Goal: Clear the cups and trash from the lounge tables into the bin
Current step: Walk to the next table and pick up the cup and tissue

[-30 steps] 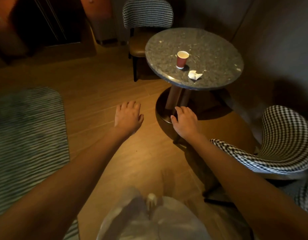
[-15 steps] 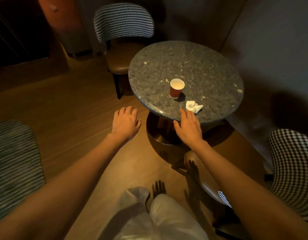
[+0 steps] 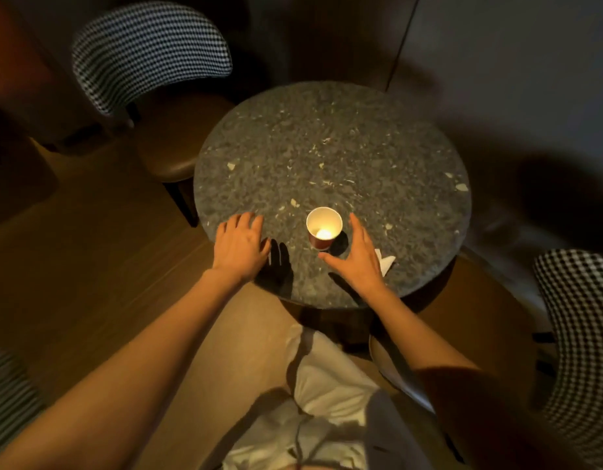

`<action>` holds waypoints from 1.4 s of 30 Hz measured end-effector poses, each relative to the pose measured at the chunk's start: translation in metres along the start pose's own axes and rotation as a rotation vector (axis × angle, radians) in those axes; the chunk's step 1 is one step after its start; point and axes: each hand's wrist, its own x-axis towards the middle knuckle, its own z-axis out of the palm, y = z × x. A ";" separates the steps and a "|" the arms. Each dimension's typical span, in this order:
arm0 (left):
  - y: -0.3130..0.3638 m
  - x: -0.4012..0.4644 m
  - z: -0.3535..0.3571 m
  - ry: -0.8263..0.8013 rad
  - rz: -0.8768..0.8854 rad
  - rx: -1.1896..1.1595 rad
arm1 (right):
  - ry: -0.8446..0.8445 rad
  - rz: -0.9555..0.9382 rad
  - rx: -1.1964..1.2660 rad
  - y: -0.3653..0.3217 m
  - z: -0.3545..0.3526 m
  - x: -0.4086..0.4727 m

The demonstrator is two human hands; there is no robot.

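The round stone surface (image 3: 378, 137) now fills the middle of the view, where a second ago it stood well ahead across the floor; the person has walked right up to it, and both arms now reach over its near edge. Two checked chairs flank it, one (image 3: 147, 52) at the far left and one (image 3: 578, 320) at the near right.

The right hand (image 3: 359, 256) has come from below the rim to just beside the paper cup (image 3: 323, 228). It is spread wide, fingers straight along the cup's right side and thumb stretched under its near side, bracketing it without a firm hold that can be seen. The left hand (image 3: 240, 244) has also come forward and hovers, loosely spread and holding nothing, over the left part of the surface, apart from the cup.

The cup stands upright near the front edge, red outside, white inside. A crumpled white napkin (image 3: 384, 262) lies just behind the right hand, partly hidden by it.

By the look of it, the approach is done and the first pickup is about to start: nothing is lifted yet, no bin is in view, and both cup and napkin remain to be cleared.
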 end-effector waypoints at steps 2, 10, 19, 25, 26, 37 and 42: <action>-0.004 0.019 0.002 -0.011 0.037 0.000 | 0.011 0.041 0.114 0.000 0.013 0.010; -0.019 0.071 0.015 -0.156 0.166 -0.025 | 0.198 0.249 0.373 0.008 0.052 0.026; -0.030 0.129 0.020 -0.219 0.479 -0.007 | 0.445 0.289 0.397 -0.018 0.074 0.052; -0.008 0.152 0.026 -0.280 0.680 -0.026 | 0.697 0.347 0.356 -0.030 0.051 0.042; 0.001 0.153 0.027 -0.293 0.718 -0.036 | 0.757 0.369 0.346 -0.028 0.047 0.035; 0.121 0.112 0.065 -0.420 1.124 -0.086 | 1.098 0.586 0.371 0.007 0.015 -0.089; 0.153 0.100 0.082 -0.468 1.127 0.019 | 1.104 0.668 0.359 0.029 0.017 -0.122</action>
